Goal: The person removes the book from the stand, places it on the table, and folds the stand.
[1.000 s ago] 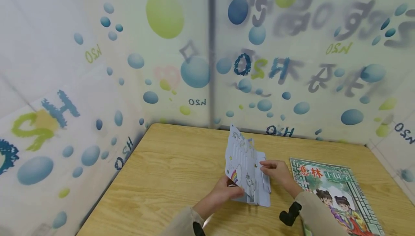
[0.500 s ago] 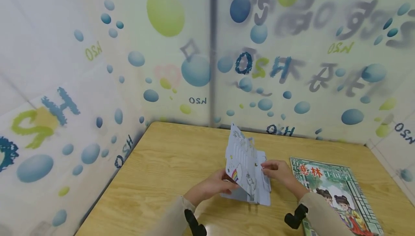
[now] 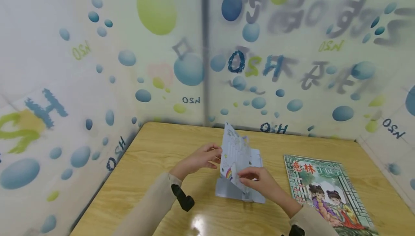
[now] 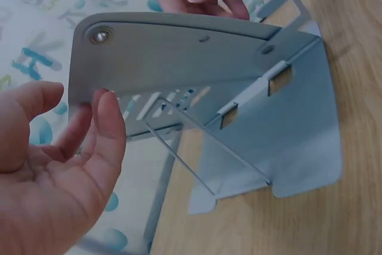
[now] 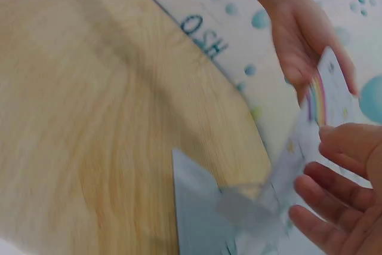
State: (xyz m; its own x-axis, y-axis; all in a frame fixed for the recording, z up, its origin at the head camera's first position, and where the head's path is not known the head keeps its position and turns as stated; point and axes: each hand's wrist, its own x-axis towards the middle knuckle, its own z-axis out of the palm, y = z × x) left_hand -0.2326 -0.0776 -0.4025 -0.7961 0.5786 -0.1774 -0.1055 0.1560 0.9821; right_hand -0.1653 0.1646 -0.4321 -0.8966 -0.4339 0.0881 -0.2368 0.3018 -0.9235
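Observation:
A pale metal book stand (image 3: pixel 231 153), printed with a rainbow and cartoon figures, stands on the wooden table with its back panel tilted up. From behind, the left wrist view shows the plain grey panel (image 4: pixel 161 52), the hinged base plate (image 4: pixel 292 141) and a thin wire prop (image 4: pixel 180 159) reaching down to the base's edge. My left hand (image 3: pixel 201 158) is at the panel's left edge, fingers loosely bent; whether they touch it I cannot tell. In front of the printed side is my right hand (image 3: pixel 264 185), its fingers relaxed and close to the panel, gripping nothing.
A magazine (image 3: pixel 327 192) with two cartoon figures on its cover lies to the right of the stand. The wooden table (image 3: pixel 155 149) meets bubble-printed walls (image 3: pixel 155 84) at the back and left.
My left hand has left the panel's lower part and risen to its left edge. The right hand has moved from the stand's right side leftward to the panel's front. The view has shifted slightly.

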